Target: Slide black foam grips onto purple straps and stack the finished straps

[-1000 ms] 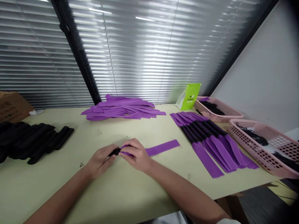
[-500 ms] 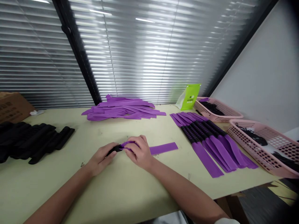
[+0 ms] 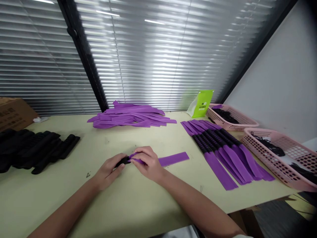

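My left hand [image 3: 109, 170] is closed around a short black tube [image 3: 123, 161] low over the table. My right hand [image 3: 147, 162] pinches the bunched end of a purple strap [image 3: 173, 159] right at the tube's mouth. The strap's free end lies flat on the table, stretching to the right. Most of the tube is hidden by my fingers.
A heap of loose purple straps [image 3: 131, 117] lies at the back. Several black tubes [image 3: 34, 148] sit at the left beside a cardboard box [image 3: 13, 112]. Straps fitted with black tubes [image 3: 223, 148] lie in a row at the right, near two pink baskets [image 3: 279, 155] and a green pouch [image 3: 201, 103].
The hands have stayed in place, fingers shifting slightly at the tube's mouth. The strap's free end has drawn a little to the left.
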The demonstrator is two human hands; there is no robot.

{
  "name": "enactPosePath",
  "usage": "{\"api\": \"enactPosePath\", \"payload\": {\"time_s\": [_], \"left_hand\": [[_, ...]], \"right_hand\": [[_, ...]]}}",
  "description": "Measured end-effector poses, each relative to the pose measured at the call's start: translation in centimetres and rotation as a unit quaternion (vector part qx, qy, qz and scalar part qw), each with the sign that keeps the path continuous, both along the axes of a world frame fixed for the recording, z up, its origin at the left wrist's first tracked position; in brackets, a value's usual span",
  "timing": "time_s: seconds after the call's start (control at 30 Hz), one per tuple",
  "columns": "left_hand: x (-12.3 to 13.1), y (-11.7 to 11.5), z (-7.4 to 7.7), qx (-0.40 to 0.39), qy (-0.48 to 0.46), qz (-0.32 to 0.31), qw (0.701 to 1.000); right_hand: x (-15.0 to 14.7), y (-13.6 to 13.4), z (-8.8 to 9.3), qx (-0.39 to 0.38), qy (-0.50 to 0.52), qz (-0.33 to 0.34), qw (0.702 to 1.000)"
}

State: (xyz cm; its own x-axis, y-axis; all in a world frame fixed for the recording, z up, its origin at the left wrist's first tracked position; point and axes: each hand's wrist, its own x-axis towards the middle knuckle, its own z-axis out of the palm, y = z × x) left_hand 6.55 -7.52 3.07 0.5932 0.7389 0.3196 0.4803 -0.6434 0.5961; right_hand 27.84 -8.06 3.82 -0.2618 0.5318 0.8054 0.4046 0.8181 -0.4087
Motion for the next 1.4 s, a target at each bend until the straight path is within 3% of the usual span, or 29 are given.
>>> {"api": "enactPosePath", "payload": {"time_s": [0.27,0.47,0.7,0.87,1.2,1.4], "left_hand": [[1.6,-0.8,1.1,-0.054,-0.048,0.024,0.997],[1.0,-0.7,0.4,-0.016,-0.029,0.015,0.999],[0.6,-0.8,1.0,0.018,0.020,-0.015,1.000],[0.1,0.0,0.4,0.026,0.037,0.011,0.999],[0.1,0.1,0.4,0.041,0.028,0.001,0.999],[0.3,-0.3,0.4,0.128,0.014,-0.023,0.991]], "right_hand": [[0.3,0.2,-1.1,0.069,-0.059,-0.007,0.996],[-0.3,-0.3,-0.6,0.043,-0.007,0.018,0.999],[0.2,0.1,-0.3,0.001,-0.115,0.033,0.993],[0.5,0.5,-0.2,-0.038,-0.160,0.030,0.986],[0.5,0.5,-0.5,0.044,-0.005,0.066,0.997],[0.1,0.1,-0.9,0.023,-0.029,0.087,0.996]]}}
